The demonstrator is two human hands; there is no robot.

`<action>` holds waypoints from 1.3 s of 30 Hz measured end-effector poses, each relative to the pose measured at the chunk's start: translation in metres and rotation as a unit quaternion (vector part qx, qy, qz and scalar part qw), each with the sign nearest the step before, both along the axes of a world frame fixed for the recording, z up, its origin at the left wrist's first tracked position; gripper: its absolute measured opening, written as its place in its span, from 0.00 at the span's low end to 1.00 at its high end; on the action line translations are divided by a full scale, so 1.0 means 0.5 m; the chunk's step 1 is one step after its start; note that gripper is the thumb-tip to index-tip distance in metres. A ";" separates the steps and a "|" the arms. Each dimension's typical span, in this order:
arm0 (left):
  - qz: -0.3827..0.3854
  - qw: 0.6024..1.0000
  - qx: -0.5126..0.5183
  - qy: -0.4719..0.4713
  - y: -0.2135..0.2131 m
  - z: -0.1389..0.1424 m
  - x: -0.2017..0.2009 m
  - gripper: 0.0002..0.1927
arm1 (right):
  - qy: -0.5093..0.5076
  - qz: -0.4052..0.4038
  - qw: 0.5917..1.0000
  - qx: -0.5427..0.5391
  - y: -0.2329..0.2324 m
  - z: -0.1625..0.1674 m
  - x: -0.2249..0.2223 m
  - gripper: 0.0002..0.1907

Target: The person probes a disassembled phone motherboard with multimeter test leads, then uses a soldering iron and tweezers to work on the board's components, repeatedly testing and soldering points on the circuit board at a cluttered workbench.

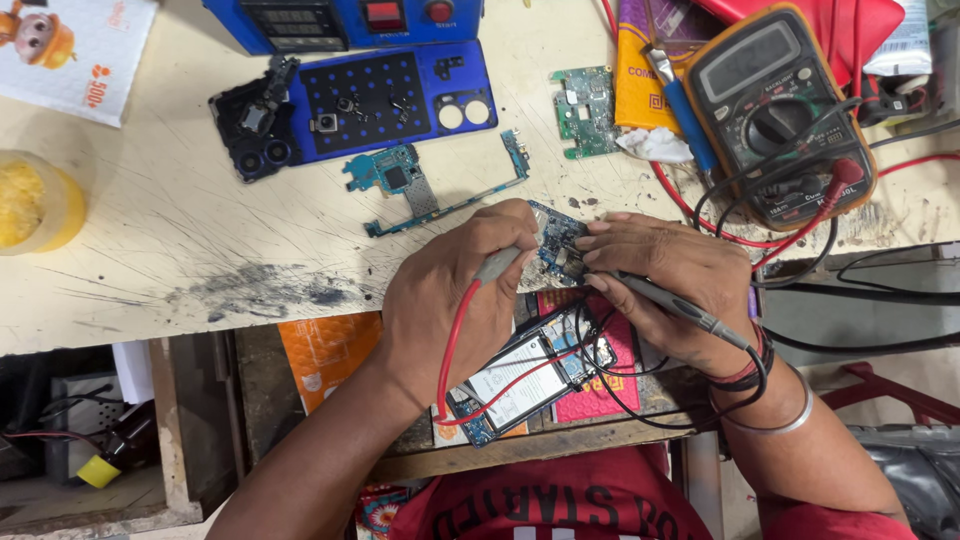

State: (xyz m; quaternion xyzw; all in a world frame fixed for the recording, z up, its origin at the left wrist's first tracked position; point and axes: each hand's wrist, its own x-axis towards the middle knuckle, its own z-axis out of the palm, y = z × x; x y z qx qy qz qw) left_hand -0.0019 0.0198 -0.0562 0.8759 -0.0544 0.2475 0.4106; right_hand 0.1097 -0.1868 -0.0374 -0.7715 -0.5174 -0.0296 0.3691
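Probing in hand: left hand pinches red-lead probe, right hand pinches black probe, both tips on small circuit board at surface's front edge. Next needs steady tips, eye on multimeter.

— What sort of place were you in?
— You sat in a phone repair workshop: a scratched, stained bench, a multimeter with red and black leads, loose circuit boards, a blue phone shell and an opened phone.
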 end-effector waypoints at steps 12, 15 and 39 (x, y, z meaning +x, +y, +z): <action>-0.002 1.000 -0.010 -0.009 0.002 -0.005 0.001 0.15 | 0.028 0.007 1.000 0.011 -0.001 -0.009 0.005 0.08; -0.003 1.000 -0.009 -0.011 0.002 -0.006 0.000 0.15 | 0.027 0.006 1.000 0.009 0.000 -0.009 0.004 0.08; 0.006 1.000 0.005 -0.020 -0.001 -0.007 0.003 0.15 | 0.019 0.003 1.000 -0.009 0.002 0.004 0.002 0.06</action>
